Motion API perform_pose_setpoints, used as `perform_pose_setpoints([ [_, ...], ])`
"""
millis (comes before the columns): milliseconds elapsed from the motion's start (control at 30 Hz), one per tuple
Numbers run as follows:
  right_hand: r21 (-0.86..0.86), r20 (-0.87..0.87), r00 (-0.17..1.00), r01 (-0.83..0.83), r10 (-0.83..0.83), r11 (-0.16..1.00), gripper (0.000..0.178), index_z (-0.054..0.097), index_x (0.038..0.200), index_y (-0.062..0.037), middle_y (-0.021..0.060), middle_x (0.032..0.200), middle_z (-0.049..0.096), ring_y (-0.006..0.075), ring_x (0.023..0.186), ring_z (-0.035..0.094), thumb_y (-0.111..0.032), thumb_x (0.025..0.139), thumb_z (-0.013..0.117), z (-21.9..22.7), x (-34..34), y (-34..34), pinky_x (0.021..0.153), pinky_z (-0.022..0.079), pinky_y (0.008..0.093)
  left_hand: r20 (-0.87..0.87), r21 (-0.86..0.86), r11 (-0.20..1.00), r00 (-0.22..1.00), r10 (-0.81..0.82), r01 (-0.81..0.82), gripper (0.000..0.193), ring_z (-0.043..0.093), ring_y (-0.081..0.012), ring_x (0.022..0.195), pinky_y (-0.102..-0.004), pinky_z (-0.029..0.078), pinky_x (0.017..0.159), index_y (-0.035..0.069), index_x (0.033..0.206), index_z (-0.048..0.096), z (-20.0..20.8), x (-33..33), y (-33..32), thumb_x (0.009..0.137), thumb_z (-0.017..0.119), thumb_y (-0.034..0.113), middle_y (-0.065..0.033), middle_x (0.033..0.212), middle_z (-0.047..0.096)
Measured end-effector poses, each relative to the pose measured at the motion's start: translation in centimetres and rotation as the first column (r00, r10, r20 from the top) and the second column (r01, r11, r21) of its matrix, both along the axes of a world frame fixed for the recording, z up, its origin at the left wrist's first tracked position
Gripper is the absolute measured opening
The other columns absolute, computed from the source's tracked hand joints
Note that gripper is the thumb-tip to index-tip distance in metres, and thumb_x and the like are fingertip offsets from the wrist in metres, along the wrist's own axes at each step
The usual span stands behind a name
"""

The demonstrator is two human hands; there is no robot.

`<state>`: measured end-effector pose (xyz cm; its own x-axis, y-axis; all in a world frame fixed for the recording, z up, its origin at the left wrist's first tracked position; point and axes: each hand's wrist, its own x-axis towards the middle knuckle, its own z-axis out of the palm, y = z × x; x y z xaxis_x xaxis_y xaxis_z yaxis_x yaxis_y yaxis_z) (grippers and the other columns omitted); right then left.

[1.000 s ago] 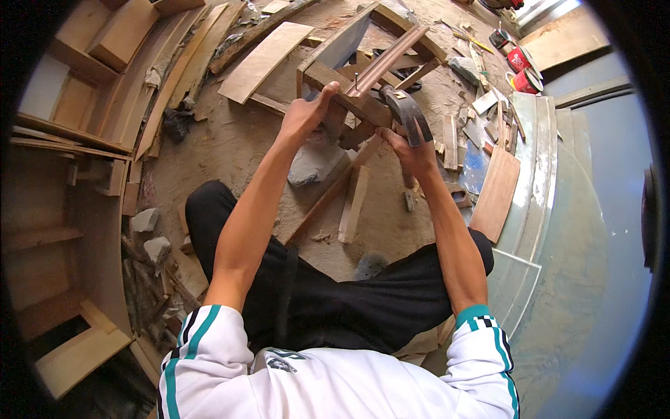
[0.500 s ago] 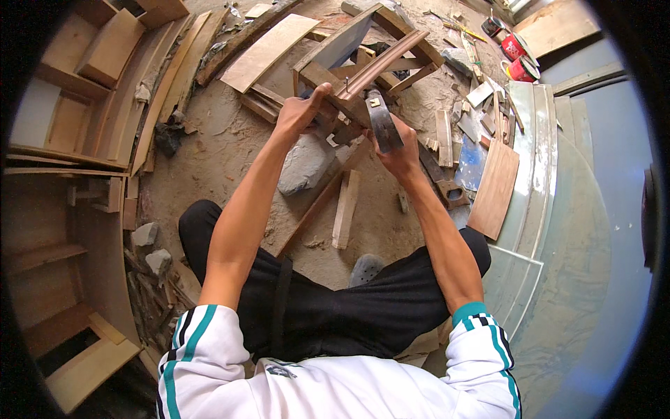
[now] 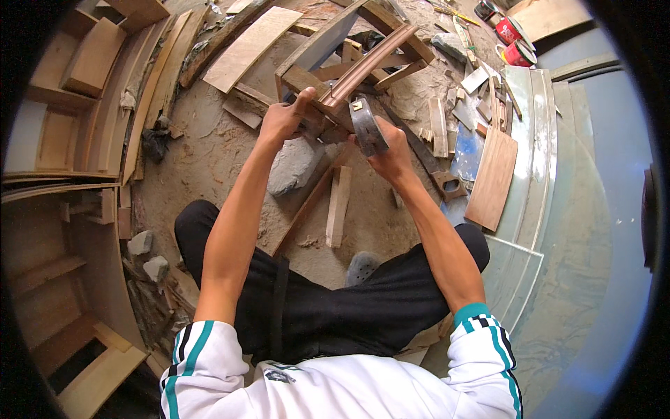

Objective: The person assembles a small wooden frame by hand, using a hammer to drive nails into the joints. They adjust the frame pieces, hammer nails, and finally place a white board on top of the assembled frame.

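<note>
My left hand (image 3: 285,119) is closed around the near corner of a small wooden frame (image 3: 306,78), its thumb raised along the top. A reddish-brown grooved moulding strip (image 3: 373,61) lies slantwise across the frame, its near end just right of that thumb. In my right hand (image 3: 391,155) is a hammer (image 3: 367,128) with a dark metal head, beside the strip's near end. Its handle is mostly hidden by the hand. Beneath the frame, close to my left hand, rests a grey stone block (image 3: 293,166).
A loose wood stick (image 3: 338,207) lies on the dusty floor before me. Wooden cabinets (image 3: 59,258) stand at left. To the right are a brown board (image 3: 492,180), wood scraps, glass sheets (image 3: 565,230) and red cans (image 3: 518,53). A pale plank (image 3: 252,47) lies far left.
The whole view has shifted slightly. The hammer head sits a little lower against the moulding strip. A thin upright nail seen earlier by my left thumb is hard to make out now.
</note>
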<state>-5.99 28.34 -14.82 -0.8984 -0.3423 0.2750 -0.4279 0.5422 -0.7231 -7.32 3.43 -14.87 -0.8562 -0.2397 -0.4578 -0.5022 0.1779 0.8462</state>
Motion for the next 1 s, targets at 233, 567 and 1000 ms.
perform_pose_setpoints([
  [233,-0.041,0.029,0.999,0.035,-0.033,0.999,0.02,0.059,0.088,-0.0003,0.0252,0.084,0.064,0.0464,0.084,0.063,-0.01,0.078,0.073,0.4,0.5,-0.2,0.066,0.05,0.0447,0.088,-0.159,0.981,0.991,-0.101,0.114,0.098,0.064,-0.0209,0.066,-0.0334,0.05,0.062,-0.004,0.084,0.07,-0.9,-0.6,-0.5,0.07,0.052,0.092,-0.0119,0.073,0.064],
  [567,-0.033,0.047,0.998,0.049,-0.047,0.998,0.021,0.06,0.09,-0.0017,0.0259,0.088,0.064,0.0462,0.088,0.063,-0.008,0.075,0.074,1.0,0.4,0.0,0.071,0.05,0.0468,0.119,-0.201,0.975,0.99,-0.074,0.097,0.118,0.065,-0.0314,0.095,-0.0408,0.051,0.078,-0.007,0.118,0.062,-1.3,-0.2,1.3,0.073,0.03,0.098,-0.0249,0.1,0.066],
  [1000,-0.023,0.071,0.997,0.034,-0.032,0.999,0.026,0.059,0.091,-0.0024,0.0263,0.089,0.064,0.0478,0.091,0.061,0.002,0.068,0.07,0.5,0.0,0.2,0.072,0.049,0.0494,-0.411,-0.608,0.794,0.851,-0.327,0.011,0.068,0.056,-0.037,0.114,-0.043,0.049,0.091,0.001,0.131,0.05,-5.3,4.8,2.2,0.078,0.076,0.037,-0.0222,0.123,0.052],
])
